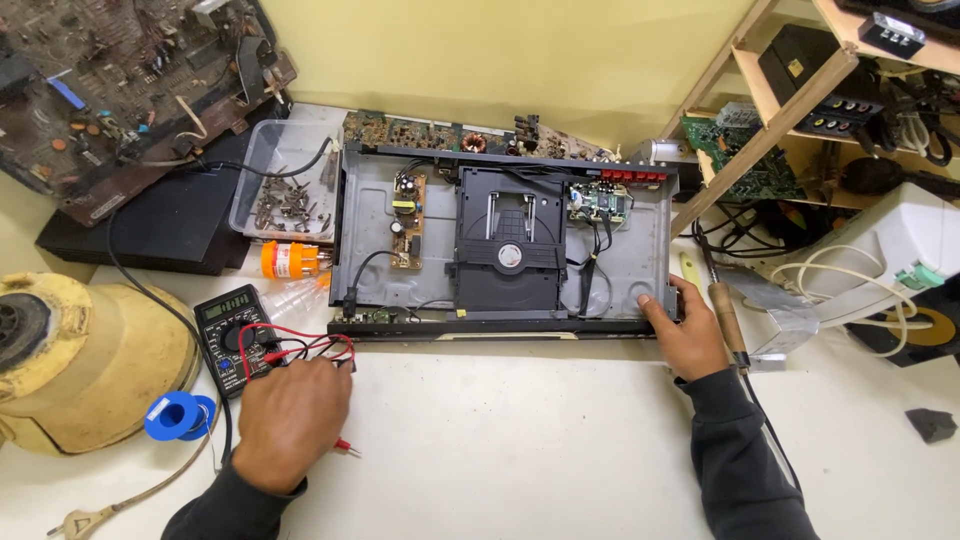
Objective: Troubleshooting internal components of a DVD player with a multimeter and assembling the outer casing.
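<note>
An opened disc player (505, 240) is laid flat on the white tabletop (520, 450), lid off, so the grey stamped-metal chassis is fully exposed. In the middle a black plastic disc tray mechanism (508, 245) is seated, squarish with a round hub. To its left a small tan power board (406, 220) is mounted, and a green circuit board (598, 202) is fixed at the back right.

The right hand (685, 335) is clamped on the front right corner of the chassis, thumb on top of the rim, fingers wrapped under the edge. The left hand (290, 420) is curled loosely, knuckles up, over a tangle of red and black probe leads (300, 350); whether a probe is actually pinched can't be told, since the fingers are hidden. Just beside it a black digital multimeter (232, 340) is lying face up.

Near the right wrist a soldering iron (727, 320) with a worn wooden handle is resting. A blue spool of solder (178, 416) is parked against a grimy yellow rounded housing (80, 360), and a clear plastic tub of screws (285, 180) is set behind the meter.
</note>
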